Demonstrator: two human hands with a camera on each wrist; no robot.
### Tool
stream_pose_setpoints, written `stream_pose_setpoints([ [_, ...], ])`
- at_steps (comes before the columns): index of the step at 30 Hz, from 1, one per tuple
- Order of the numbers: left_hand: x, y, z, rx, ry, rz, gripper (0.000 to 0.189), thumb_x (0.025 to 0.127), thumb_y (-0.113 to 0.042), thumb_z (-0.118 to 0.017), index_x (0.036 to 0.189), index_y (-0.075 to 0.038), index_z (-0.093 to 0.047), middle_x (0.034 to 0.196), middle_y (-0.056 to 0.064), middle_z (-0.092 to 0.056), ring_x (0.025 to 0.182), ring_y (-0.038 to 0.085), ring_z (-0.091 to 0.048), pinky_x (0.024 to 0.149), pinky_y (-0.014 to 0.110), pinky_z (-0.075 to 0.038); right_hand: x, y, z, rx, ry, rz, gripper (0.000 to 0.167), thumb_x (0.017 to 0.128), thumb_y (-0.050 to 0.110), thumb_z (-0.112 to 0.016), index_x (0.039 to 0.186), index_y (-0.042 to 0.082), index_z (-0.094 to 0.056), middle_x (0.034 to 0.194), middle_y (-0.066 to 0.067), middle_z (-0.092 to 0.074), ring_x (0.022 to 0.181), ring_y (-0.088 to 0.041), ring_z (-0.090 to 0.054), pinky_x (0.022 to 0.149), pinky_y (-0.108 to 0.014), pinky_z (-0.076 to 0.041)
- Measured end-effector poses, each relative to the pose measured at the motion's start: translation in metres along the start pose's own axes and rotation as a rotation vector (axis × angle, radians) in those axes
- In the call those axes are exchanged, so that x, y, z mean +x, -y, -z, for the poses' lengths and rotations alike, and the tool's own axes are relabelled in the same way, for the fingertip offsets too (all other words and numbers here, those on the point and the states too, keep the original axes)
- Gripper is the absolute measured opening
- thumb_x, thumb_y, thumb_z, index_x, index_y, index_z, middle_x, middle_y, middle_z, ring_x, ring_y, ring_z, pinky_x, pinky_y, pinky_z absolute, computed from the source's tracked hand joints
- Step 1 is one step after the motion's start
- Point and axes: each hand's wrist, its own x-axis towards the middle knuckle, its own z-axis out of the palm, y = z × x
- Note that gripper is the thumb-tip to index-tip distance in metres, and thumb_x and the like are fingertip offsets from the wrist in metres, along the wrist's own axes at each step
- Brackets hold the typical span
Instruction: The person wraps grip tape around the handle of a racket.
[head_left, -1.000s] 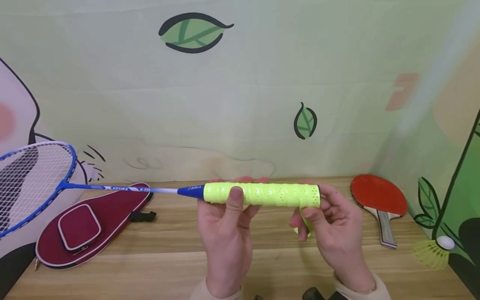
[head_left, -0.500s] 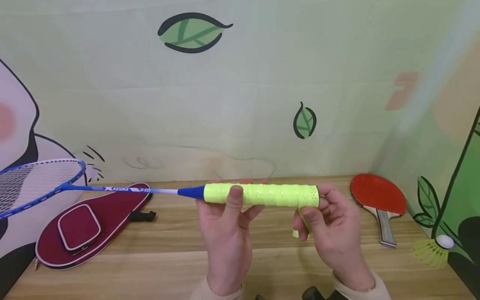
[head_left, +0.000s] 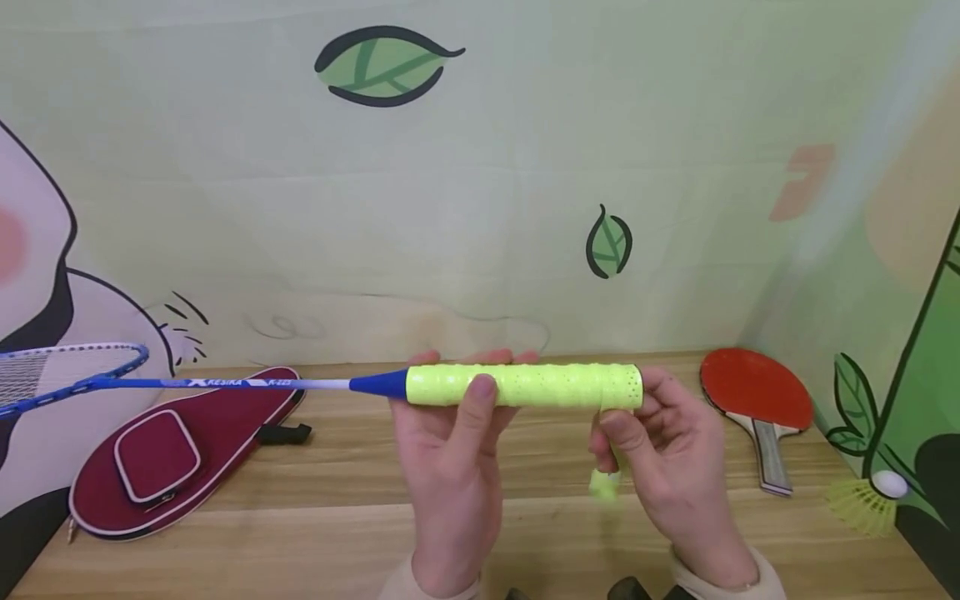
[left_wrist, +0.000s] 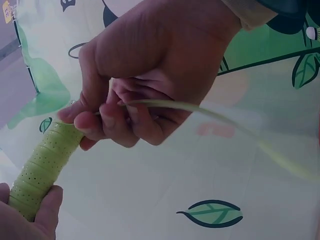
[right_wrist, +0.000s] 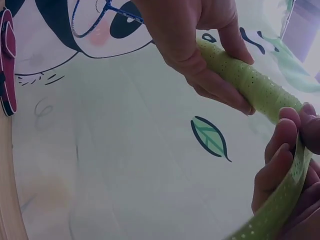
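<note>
A blue and white badminton racket [head_left: 270, 383] is held level, its strung head cut off by the left edge of the head view. Bright yellow perforated grip tape [head_left: 555, 385] covers its handle in overlapping turns. My left hand [head_left: 450, 483] grips the handle near the blue cone, thumb on the near side and fingers behind. At the butt end, my right hand [head_left: 678, 467] pinches the tape between thumb and fingers. The tape's loose tail [right_wrist: 280, 210] runs out past the right fingers in both wrist views; its end looks blurred in the head view.
A dark red racket cover [head_left: 232, 433] lies on the wooden table [head_left: 322, 517] at left. To the right are a red table tennis bat [head_left: 757, 396] and a yellow shuttlecock [head_left: 862, 504]. A printed cloth backdrop [head_left: 480, 208] rises behind the table.
The racket has turned about its long axis, so its head appears narrower and more edge-on. The tape's tail hangs lower below the right fingers. Both hands have kept nearly the same places.
</note>
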Motion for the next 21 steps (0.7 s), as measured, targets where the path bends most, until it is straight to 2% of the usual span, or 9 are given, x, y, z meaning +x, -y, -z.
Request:
stream_pose_setpoints([
  [6, 0.0009, 0.0005, 0.0010, -0.001, -0.024, -0.015, 0.034, 0.096, 0.009, -0.050, 0.122, -0.011, -0.038, 0.102, 0.017, -0.069, 0.095, 0.038, -0.068, 0.082, 0.048, -0.057, 0.0012, -0.0019, 0.0015, -0.003, -0.007, 0.006, 0.011, 0.087, -0.011, -0.063, 0.097, -0.011, -0.058, 0.073, -0.008, -0.068, 0.056, -0.013, -0.061, 0.045, -0.020, -0.050],
  [12, 0.0014, -0.0003, -0.0008, 0.026, -0.078, 0.021, 0.027, 0.096, 0.006, -0.053, 0.115, -0.007, -0.038, 0.098, 0.016, -0.068, 0.094, 0.039, -0.069, 0.074, 0.044, -0.060, 0.0015, -0.0038, 0.0031, -0.011, -0.018, 0.016, 0.008, 0.087, -0.010, -0.063, 0.094, -0.010, -0.059, 0.073, -0.007, -0.069, 0.053, -0.012, -0.059, 0.044, -0.019, -0.048],
  [16, 0.0025, -0.0004, -0.0010, 0.053, -0.110, 0.046, 0.023, 0.097, 0.003, -0.055, 0.112, -0.005, -0.039, 0.096, 0.014, -0.066, 0.090, 0.031, -0.069, 0.068, 0.045, -0.060, 0.0018, -0.0038, 0.0027, -0.001, -0.016, 0.025, 0.009, 0.087, -0.008, -0.065, 0.094, -0.010, -0.060, 0.072, -0.007, -0.068, 0.051, -0.013, -0.056, 0.042, -0.021, -0.046],
  [19, 0.0041, -0.0003, -0.0010, 0.070, -0.133, 0.066, 0.024, 0.097, 0.002, -0.055, 0.115, -0.004, -0.040, 0.097, 0.013, -0.063, 0.088, 0.025, -0.068, 0.067, 0.047, -0.060, 0.0017, -0.0023, 0.0022, -0.027, -0.017, -0.011, 0.011, 0.088, -0.004, -0.067, 0.095, -0.008, -0.060, 0.072, -0.006, -0.068, 0.051, -0.013, -0.056, 0.040, -0.022, -0.046],
  [21, 0.0051, -0.0001, -0.0005, 0.080, -0.147, 0.077, 0.026, 0.097, 0.002, -0.055, 0.116, -0.005, -0.040, 0.096, 0.012, -0.061, 0.087, 0.024, -0.068, 0.066, 0.048, -0.060, 0.0017, -0.0006, 0.0020, -0.052, -0.010, -0.058, 0.020, 0.089, -0.001, -0.066, 0.105, -0.009, -0.060, 0.071, -0.005, -0.068, 0.050, -0.013, -0.056, 0.039, -0.023, -0.045],
])
